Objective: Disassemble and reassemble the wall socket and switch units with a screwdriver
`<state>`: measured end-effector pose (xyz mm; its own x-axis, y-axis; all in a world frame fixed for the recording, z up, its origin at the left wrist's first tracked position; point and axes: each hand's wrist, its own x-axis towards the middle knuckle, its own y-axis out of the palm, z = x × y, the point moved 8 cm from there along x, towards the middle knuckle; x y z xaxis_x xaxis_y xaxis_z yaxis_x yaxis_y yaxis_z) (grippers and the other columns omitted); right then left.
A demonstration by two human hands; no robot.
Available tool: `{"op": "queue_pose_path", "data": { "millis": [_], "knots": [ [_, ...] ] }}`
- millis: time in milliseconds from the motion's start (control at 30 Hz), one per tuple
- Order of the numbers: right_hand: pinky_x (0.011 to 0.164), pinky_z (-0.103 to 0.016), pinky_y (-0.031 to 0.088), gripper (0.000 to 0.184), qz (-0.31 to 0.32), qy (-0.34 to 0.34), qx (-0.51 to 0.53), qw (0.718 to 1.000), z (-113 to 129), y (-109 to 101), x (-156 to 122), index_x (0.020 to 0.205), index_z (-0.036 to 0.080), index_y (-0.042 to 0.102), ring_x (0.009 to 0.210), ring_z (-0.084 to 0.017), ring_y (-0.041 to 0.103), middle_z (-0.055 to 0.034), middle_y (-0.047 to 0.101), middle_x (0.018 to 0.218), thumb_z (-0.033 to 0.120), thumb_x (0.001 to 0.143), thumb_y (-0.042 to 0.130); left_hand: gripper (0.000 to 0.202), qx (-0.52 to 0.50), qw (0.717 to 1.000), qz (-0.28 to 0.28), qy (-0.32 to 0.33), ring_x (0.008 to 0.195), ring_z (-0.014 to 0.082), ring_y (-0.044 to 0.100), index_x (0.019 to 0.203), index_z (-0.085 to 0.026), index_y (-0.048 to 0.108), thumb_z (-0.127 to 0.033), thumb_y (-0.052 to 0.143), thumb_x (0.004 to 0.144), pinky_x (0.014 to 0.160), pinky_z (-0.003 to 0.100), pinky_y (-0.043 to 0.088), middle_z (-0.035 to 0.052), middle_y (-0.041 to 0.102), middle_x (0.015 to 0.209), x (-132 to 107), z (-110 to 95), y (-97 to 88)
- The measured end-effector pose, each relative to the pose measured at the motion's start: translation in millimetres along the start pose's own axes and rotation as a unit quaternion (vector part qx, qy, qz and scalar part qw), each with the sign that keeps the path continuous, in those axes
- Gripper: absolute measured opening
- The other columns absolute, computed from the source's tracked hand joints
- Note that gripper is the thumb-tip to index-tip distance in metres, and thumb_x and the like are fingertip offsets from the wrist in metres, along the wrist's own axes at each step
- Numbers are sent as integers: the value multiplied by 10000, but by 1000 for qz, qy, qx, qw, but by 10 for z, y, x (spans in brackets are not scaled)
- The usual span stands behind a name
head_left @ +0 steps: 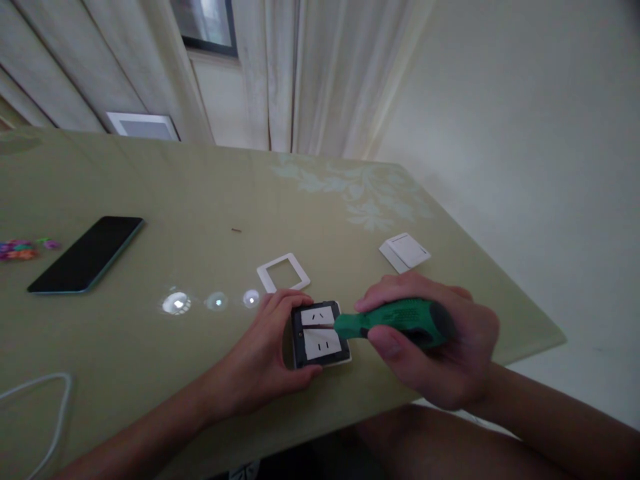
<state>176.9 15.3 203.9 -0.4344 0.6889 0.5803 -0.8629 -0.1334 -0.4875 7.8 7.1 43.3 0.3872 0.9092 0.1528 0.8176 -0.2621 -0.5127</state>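
Note:
A wall socket (320, 345) with a white face and black surround rests near the table's front edge. My left hand (265, 353) grips it from the left, fingers at the far edge and thumb at the near edge. In my right hand (440, 347) is a screwdriver (395, 321) with a green and black handle. Its shaft lies over the middle of the socket, pointing left; I cannot tell exactly where the tip touches. Just beyond the socket lies a white square cover frame (300, 271).
At the right is a white switch box (406, 251). A dark tablet (90, 257) lies to the left, beside small colourful pieces (19, 250). A small screw-like piece (236, 230) lies farther back. A white cable (65, 400) curves at the near left of the table (200, 193).

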Motion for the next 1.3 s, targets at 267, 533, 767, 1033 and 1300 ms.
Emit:
{"op": "queue_pose_path", "data": {
  "millis": [267, 533, 767, 1033, 1300],
  "knots": [
    [552, -229, 571, 126, 7, -1, 19, 1000, -23, 46, 7, 989, 209, 771, 623, -139, 726, -22, 788, 781, 170, 871, 798, 728, -40, 998, 32, -24, 1358, 384, 578, 1433, -350, 552, -415, 914, 805, 1123, 602, 532, 100, 607, 1452, 8, 68, 5],
    [559, -216, 555, 97, 10, 3, 26, 1000, -64, 69, -25, 968, 190, 768, 607, -120, 709, -15, 782, 767, 214, 885, 812, 708, -26, 999, 37, -18, 1356, 388, 582, 1414, -347, 567, -397, 912, 797, 1125, 615, 534, 90, 633, 1428, 16, 0, -2],
    [541, -221, 548, 108, 20, 2, 31, 999, -50, 75, -10, 988, 202, 767, 601, -124, 700, -13, 776, 770, 188, 885, 795, 693, -19, 999, 48, -16, 1376, 388, 572, 1410, -366, 555, -361, 897, 807, 1149, 633, 521, 80, 631, 1424, 22, -46, -2],
    [525, -224, 546, 129, 22, 0, 31, 999, -39, 66, -1, 993, 206, 770, 593, -128, 696, -13, 773, 766, 171, 871, 793, 713, -19, 998, 51, -10, 1394, 374, 574, 1437, -357, 535, -320, 885, 818, 1172, 629, 509, 92, 610, 1462, 9, -69, -5],
    [526, -210, 540, 117, 24, 4, 29, 999, -48, 70, 1, 969, 185, 768, 595, -122, 698, -19, 762, 748, 163, 858, 798, 723, -30, 998, 57, -3, 1385, 361, 612, 1455, -344, 576, -291, 878, 800, 1176, 594, 530, 80, 642, 1474, 38, -117, -27]
  ]
}}
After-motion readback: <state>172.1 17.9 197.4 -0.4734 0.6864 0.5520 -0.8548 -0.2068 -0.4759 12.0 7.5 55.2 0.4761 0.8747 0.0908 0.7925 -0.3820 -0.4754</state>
